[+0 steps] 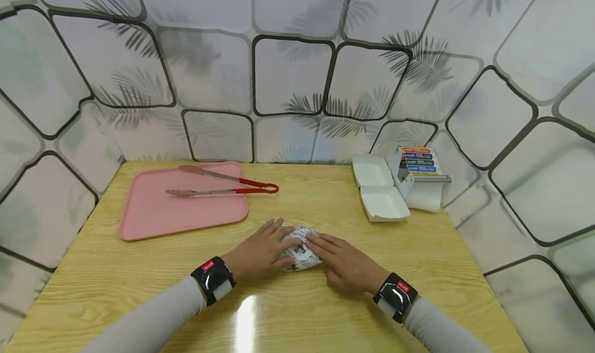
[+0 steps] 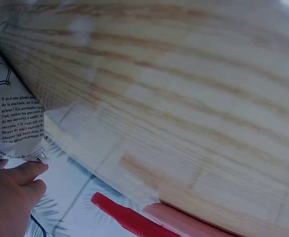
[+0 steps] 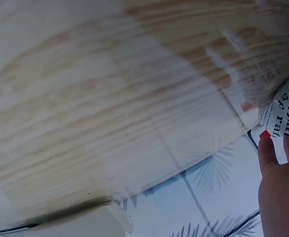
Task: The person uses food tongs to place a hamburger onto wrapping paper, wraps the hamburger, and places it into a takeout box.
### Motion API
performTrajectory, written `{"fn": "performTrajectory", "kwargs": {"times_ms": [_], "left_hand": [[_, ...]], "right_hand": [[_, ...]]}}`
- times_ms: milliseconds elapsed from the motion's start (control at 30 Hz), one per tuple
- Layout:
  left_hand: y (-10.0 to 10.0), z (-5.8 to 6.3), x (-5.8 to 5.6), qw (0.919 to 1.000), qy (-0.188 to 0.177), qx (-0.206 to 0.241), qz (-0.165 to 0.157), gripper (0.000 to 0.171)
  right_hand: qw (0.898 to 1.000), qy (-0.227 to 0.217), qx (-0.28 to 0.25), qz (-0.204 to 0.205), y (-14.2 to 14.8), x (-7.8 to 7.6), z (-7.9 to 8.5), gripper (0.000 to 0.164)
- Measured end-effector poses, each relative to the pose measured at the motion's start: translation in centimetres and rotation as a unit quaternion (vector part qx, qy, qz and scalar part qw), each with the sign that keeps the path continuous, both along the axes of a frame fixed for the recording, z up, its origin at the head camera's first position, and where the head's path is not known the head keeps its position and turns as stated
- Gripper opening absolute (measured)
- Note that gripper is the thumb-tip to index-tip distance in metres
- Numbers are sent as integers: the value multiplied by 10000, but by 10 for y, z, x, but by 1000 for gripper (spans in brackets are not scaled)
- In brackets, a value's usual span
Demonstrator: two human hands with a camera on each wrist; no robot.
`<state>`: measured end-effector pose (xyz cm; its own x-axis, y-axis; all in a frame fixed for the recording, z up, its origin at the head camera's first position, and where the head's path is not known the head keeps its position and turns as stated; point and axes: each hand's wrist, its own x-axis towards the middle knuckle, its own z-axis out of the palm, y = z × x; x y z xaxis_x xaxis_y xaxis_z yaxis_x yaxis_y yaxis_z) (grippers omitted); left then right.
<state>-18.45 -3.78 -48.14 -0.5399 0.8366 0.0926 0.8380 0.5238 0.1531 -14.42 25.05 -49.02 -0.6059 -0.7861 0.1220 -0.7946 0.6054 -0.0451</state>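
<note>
Packet of black-printed white paper (image 1: 304, 258), lower centre of frame, ungripped beneath straight-fingered left hand (image 1: 260, 253) and right hand (image 1: 346, 263); best smoothed evenly.

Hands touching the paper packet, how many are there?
2: the left hand at the left side of the paper packet, and the right hand at its right side.

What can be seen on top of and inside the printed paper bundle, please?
Fingers of the left hand and the right hand rest on the printed paper bundle. Whatever may be inside cannot be seen, since the paper covers it.
</note>
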Motion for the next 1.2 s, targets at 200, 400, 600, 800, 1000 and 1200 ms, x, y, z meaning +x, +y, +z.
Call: {"fn": "performTrajectory", "kwargs": {"times_ms": [200, 400, 600, 800, 1000, 1200], "left_hand": [[-2, -6, -1, 9998, 136, 93, -61, 51], [-2, -7, 0, 9996, -4, 293, -11, 48], [1, -8, 2, 9991, -259, 320, 138, 48], [-1, -5, 3, 9989, -254, 333, 198, 46], [-1, -2, 4, 9986, -350, 361, 157, 46], [1, -3, 5, 9982, -381, 450, 120, 45]], "right_hand": [[9999, 69, -55, 68, 0, 0, 0, 75], [9999, 17, -122, 39, 1, 1, 1, 73], [9987, -20, -434, -249, 11, 7, 5, 61], [9973, 39, -482, -555, 24, 8, 10, 63], [9721, 42, -1463, -1832, 64, -6, 32, 59], [8799, -83, -2835, -3813, 126, -27, 50, 40]]}}
